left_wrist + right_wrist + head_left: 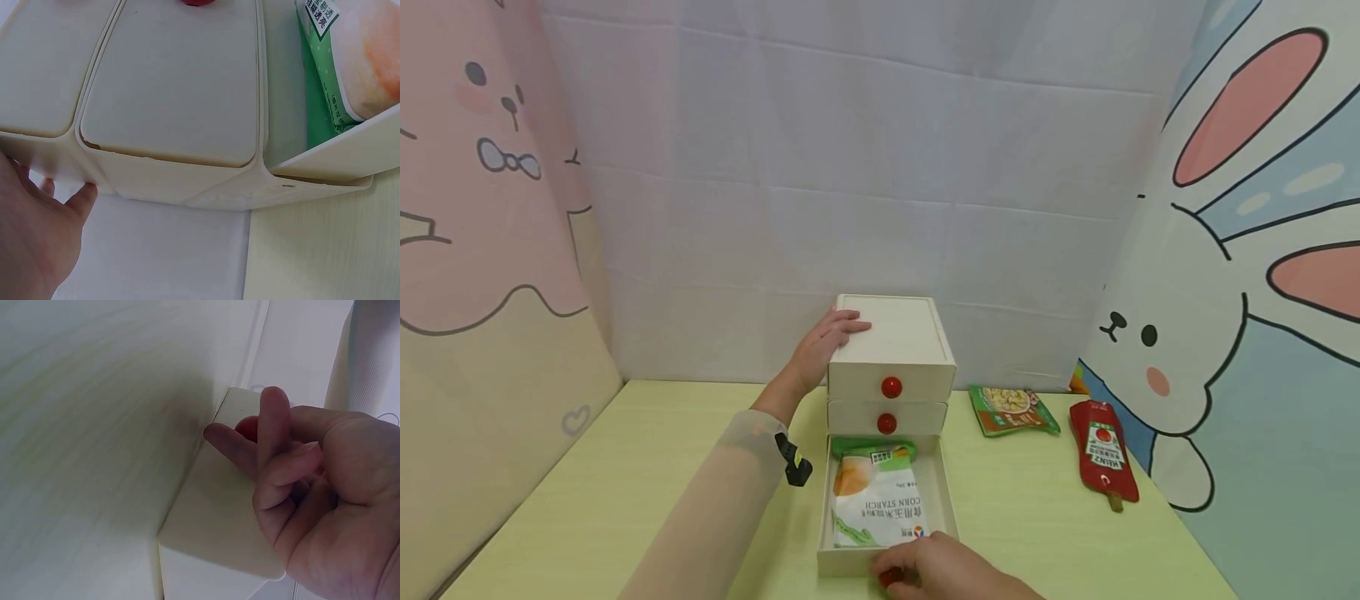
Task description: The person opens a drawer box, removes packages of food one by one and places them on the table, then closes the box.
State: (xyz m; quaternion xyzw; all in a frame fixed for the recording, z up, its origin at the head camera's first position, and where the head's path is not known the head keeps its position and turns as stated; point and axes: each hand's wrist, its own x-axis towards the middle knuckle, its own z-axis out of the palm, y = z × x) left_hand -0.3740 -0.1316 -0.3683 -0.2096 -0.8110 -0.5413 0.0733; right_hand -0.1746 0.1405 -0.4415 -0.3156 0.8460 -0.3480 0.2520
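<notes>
A white drawer cabinet [891,333] with red knobs stands against the back curtain. Its bottom drawer [942,492] is pulled out, and a bag of corn starch [880,496] lies inside. My left hand [816,354] rests on the cabinet's upper left edge, fingers laid over the top; the left wrist view shows this hand [44,231] against the side wall. At the drawer's front, my right hand [943,567] pinches the red knob [891,577]. In the right wrist view, curled fingers mostly hide that knob [247,427].
On the table [647,467], right of the cabinet, lies a green and brown food packet [1015,410]. Farther right, a red Heinz ketchup pouch [1103,450] lies beside the rabbit-printed side curtain [1195,367]. The upper two drawers are closed.
</notes>
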